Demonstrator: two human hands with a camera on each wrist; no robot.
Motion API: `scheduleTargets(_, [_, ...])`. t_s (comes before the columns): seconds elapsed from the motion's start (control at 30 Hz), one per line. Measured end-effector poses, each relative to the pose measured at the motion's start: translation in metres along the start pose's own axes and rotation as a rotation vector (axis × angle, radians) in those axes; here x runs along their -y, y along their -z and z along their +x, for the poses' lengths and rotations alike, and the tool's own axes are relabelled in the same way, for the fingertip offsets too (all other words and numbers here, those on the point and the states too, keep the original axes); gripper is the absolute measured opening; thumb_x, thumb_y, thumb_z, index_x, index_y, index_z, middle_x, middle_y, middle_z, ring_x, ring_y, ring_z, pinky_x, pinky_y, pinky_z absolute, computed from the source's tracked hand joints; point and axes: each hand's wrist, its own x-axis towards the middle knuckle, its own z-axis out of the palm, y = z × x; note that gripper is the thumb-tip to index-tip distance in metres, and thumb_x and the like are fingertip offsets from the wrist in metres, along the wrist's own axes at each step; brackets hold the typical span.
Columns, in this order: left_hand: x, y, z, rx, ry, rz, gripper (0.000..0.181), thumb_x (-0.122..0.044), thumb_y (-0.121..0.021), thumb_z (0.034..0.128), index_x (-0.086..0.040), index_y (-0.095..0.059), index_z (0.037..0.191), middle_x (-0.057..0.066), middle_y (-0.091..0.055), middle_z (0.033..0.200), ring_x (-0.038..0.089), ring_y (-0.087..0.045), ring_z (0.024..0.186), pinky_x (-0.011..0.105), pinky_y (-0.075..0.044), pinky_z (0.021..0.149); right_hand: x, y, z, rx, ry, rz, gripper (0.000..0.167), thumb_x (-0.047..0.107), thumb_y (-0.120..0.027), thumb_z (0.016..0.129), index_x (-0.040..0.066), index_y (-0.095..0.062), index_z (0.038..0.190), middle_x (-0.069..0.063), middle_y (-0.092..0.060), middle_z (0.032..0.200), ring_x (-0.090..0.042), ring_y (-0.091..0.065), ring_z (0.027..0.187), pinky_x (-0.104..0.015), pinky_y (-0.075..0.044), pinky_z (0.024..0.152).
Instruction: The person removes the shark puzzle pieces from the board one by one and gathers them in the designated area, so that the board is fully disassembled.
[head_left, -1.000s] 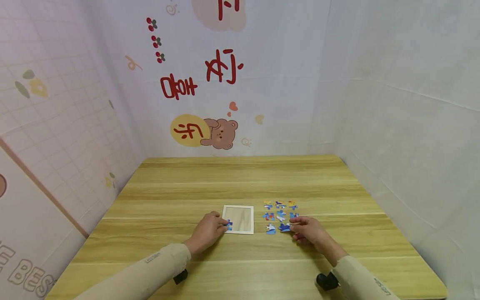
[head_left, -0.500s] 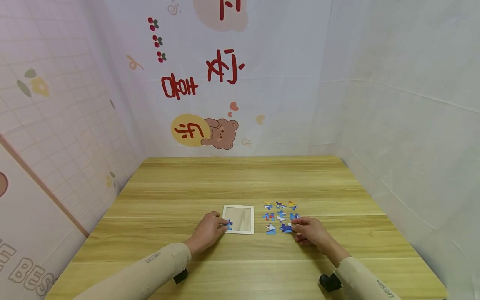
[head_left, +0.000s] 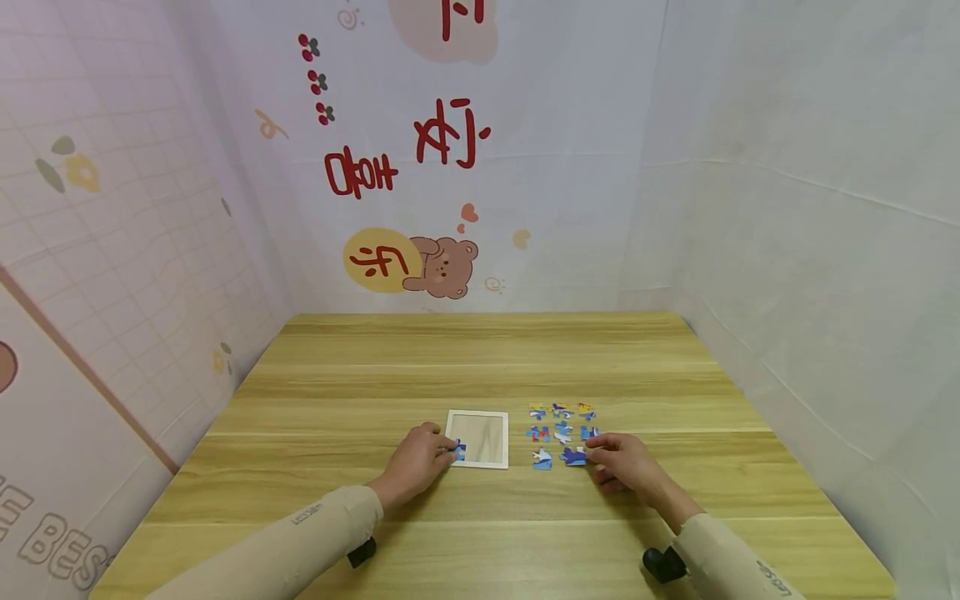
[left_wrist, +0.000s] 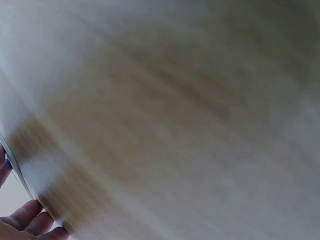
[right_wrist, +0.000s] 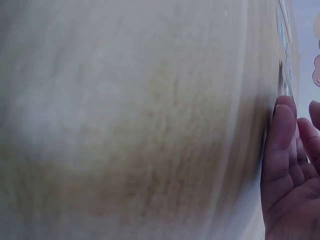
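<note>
In the head view, a white square frame lies on the table with one blue puzzle piece in its lower left corner. My left hand rests at the frame's left edge, its fingertips touching that corner by the piece. To the right of the frame, several loose puzzle pieces lie in rough rows. My right hand pinches a purple and blue puzzle piece at the row nearest me. In the right wrist view, the thumb and fingertips meet at a thin edge.
The wooden table meets a white back wall printed with red characters and a bear. Light fabric walls stand on both sides. A black wrist device hangs below the right sleeve.
My right hand has moved slightly to the right, and the purple and blue puzzle piece has shifted right with it. The left hand and the frame stay in place.
</note>
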Motion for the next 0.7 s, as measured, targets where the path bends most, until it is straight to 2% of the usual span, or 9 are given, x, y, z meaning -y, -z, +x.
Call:
scheduleTargets(0.1, [0.0, 0.0, 0.0, 0.0, -0.017, 0.01, 0.015, -0.009, -0.072, 0.0896, 0.001, -0.077, 0.1, 0.013, -0.063, 0.098, 0.025, -0.056, 0.087, 0.045, -0.049, 0.08, 0.0, 0.0, 0.001, 0.002, 0.012, -0.022, 0.026, 0.01, -0.06, 0.096, -0.002, -0.065, 0.118, -0.006, -0.066, 0.091, -0.021, -0.064, 0.071, -0.038, -0.056, 0.062])
scheduleTargets(0.2, [0.001, 0.0, 0.0, 0.003, -0.034, 0.02, 0.016, -0.009, -0.072, 0.0899, 0.001, -0.077, 0.101, 0.005, -0.057, 0.089, 0.017, -0.045, 0.075, 0.035, -0.042, 0.069, 0.0, 0.001, 0.002, 0.002, 0.02, -0.038, 0.025, 0.011, -0.06, 0.096, -0.001, -0.065, 0.118, -0.006, -0.066, 0.092, -0.021, -0.065, 0.071, -0.038, -0.056, 0.061])
scheduleTargets(0.33, [0.002, 0.0, 0.001, 0.001, -0.048, 0.029, 0.016, -0.01, -0.072, 0.0898, 0.001, -0.077, 0.101, 0.0, -0.051, 0.082, 0.014, -0.038, 0.071, 0.029, -0.035, 0.064, 0.003, 0.003, 0.001, -0.001, 0.032, -0.062, 0.025, 0.012, -0.06, 0.097, -0.002, -0.065, 0.118, -0.007, -0.066, 0.093, -0.021, -0.064, 0.071, -0.038, -0.056, 0.062])
scheduleTargets(0.5, [0.002, 0.0, 0.001, -0.001, -0.046, 0.028, 0.015, -0.009, -0.072, 0.0894, 0.001, -0.077, 0.1, -0.001, -0.048, 0.079, 0.014, -0.037, 0.069, 0.029, -0.034, 0.063, 0.007, 0.004, -0.001, -0.003, 0.059, -0.076, 0.026, 0.013, -0.061, 0.097, -0.004, -0.064, 0.118, -0.009, -0.065, 0.094, -0.022, -0.063, 0.072, -0.038, -0.055, 0.062])
scheduleTargets(0.7, [0.0, 0.001, 0.0, 0.011, -0.011, 0.018, 0.015, -0.009, -0.073, 0.0888, 0.001, -0.077, 0.1, 0.009, -0.061, 0.094, 0.02, -0.053, 0.081, 0.04, -0.048, 0.074, 0.018, -0.008, 0.001, 0.006, 0.103, -0.053, 0.027, 0.012, -0.064, 0.095, -0.004, -0.066, 0.117, -0.008, -0.067, 0.092, -0.022, -0.063, 0.068, -0.038, -0.054, 0.06])
